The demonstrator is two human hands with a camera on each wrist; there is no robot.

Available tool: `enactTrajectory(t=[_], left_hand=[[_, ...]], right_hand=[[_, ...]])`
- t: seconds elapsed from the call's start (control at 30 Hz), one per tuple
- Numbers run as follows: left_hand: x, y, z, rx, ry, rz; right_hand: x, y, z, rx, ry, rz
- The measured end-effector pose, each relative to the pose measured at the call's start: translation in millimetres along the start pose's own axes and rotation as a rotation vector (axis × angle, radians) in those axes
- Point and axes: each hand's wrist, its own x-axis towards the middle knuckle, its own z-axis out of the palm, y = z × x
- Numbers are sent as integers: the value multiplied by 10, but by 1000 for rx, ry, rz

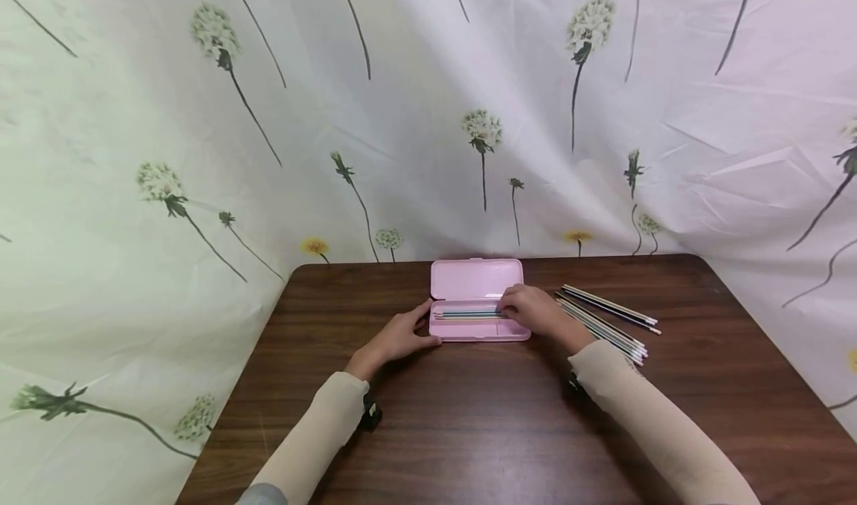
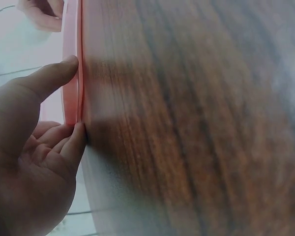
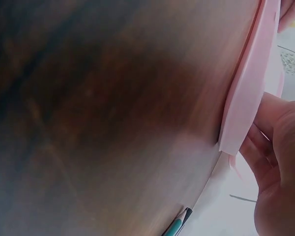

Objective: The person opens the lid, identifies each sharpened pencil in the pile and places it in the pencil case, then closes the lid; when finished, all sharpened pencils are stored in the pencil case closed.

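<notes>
From the left of the frame, we see a pale sleeve with a black device at the wrist, leading to the left hand. Its thumb and fingers are clamped on the left end of a pink case, thumb along the front wall. The case lies open at the centre of the frame, flat on a dark wood-grain table, its lid tipped back toward the top. In its tray we find several pencils lying lengthwise. Just right of centre, the right hand reaches over the tray's right end, fingers bent; we cannot tell whether they pinch a pencil. Farther right, we spot loose pencils fanned diagonally on the table, partly behind the right forearm. Across the upper frame, we note a dandelion-print cloth.
</notes>
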Motion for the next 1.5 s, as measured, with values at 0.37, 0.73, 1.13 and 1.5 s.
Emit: enactTrajectory(t=[0.37, 0.73, 1.13, 1.5], left_hand=[[1, -5, 6, 4, 0, -11], [-1, -20, 10, -9, -6, -11], [-3, -17, 1, -14, -12, -14], [1, -3, -11, -11, -18, 3]], right_hand=[[-27, 43, -10, 62, 51, 3], [-309, 156, -369, 242, 159, 27], [-922, 384, -748, 134, 288, 121], [-1542, 546, -846, 184, 289, 278]])
